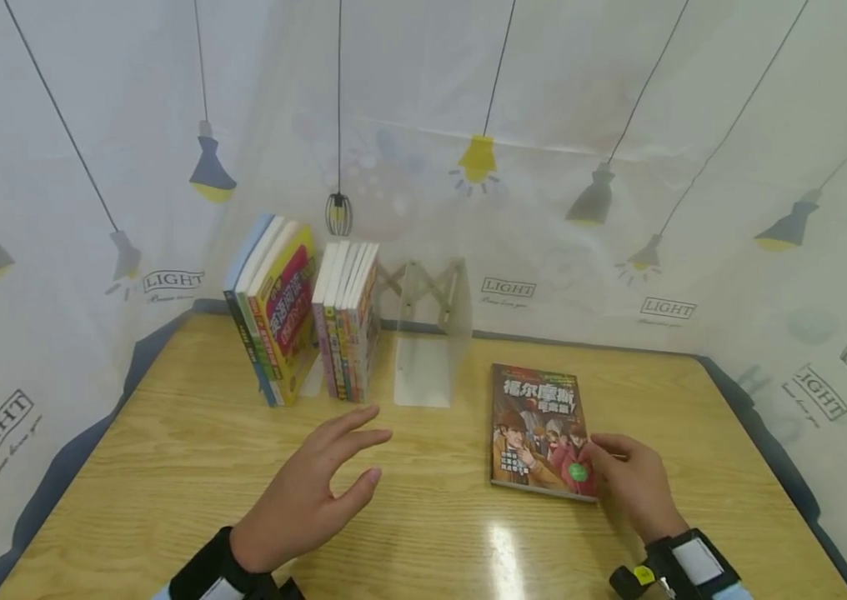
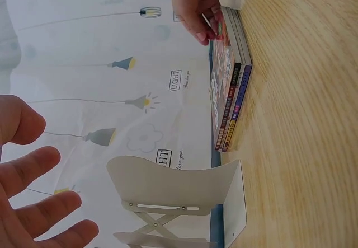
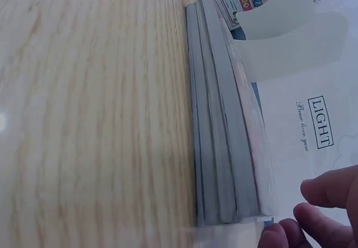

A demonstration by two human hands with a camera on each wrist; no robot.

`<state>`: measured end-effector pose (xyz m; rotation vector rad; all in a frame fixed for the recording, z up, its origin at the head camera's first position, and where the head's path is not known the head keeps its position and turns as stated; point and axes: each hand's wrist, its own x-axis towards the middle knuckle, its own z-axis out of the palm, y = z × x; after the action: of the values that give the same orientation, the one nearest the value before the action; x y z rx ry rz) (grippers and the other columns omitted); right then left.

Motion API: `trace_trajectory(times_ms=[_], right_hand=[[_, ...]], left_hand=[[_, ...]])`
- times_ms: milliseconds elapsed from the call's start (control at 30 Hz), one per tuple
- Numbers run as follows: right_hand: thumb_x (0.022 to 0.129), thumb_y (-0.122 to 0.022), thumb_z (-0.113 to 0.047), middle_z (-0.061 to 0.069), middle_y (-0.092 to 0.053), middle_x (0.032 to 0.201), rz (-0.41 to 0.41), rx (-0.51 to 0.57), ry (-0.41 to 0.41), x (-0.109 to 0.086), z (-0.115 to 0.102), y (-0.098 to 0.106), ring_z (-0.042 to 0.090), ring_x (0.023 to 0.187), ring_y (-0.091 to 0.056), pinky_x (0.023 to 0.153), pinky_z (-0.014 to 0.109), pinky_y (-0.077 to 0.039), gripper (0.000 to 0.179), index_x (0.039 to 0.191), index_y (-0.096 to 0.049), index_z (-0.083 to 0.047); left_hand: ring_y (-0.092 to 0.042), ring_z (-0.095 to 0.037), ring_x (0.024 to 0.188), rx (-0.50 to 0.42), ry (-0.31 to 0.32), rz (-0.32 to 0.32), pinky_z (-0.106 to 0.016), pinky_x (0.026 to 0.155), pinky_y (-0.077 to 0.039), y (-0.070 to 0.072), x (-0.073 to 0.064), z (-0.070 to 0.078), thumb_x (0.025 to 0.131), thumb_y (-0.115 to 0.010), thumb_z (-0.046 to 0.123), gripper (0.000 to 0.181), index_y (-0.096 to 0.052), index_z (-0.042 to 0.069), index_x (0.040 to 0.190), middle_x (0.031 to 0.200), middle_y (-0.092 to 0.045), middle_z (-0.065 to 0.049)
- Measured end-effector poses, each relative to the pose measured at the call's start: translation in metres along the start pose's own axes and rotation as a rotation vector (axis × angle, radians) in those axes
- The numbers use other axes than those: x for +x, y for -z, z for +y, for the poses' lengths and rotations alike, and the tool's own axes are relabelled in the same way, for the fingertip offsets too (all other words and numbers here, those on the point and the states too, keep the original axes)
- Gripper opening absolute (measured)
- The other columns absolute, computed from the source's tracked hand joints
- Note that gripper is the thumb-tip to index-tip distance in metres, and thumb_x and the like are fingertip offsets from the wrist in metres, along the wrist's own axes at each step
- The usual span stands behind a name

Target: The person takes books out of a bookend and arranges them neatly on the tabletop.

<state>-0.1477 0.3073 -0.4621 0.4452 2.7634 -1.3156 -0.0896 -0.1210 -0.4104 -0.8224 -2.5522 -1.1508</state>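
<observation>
My left hand (image 1: 311, 492) is held over the table's left part, fingers spread and holding nothing. In the left wrist view its fingers (image 2: 47, 206) are apart from everything. A comic book (image 1: 539, 429) with a dark illustrated cover lies flat on top of a small stack, whose spines (image 2: 238, 105) show in the left wrist view. At the stack's right edge is my right hand (image 1: 637, 483), its fingertips right at the cover's edge. The right wrist view shows its thumb (image 3: 333, 187) raised off the cover, fingers loosely bent beside the corner of the page blocks (image 3: 224, 130).
A white metal bookend (image 1: 423, 371) with a folding lattice stands at the table's back. Left of it, thin books (image 1: 344, 321) stand upright beside taller, leaning books (image 1: 273, 312). A lamp-printed curtain (image 1: 408, 108) hangs behind the wooden table (image 1: 191, 467).
</observation>
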Motion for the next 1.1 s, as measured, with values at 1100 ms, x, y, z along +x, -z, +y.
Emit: trace_trajectory(times_ms=[1100], right_hand=[[0.093,-0.071,-0.039,0.008,-0.029,0.163,-0.307,-0.035,0.705,-0.068,-0.09,-0.051,0.042,0.151,-0.018,0.11,0.074,-0.026,0.079,0.158,-0.026,-0.034]], left_hand=[[-0.04,-0.027,0.144,-0.003,0.011,-0.022,-0.055,0.106,-0.045,-0.006,0.002,0.0,0.1,-0.063,0.033,0.049,-0.051,0.024,0.146,0.158,-0.039,-0.003]])
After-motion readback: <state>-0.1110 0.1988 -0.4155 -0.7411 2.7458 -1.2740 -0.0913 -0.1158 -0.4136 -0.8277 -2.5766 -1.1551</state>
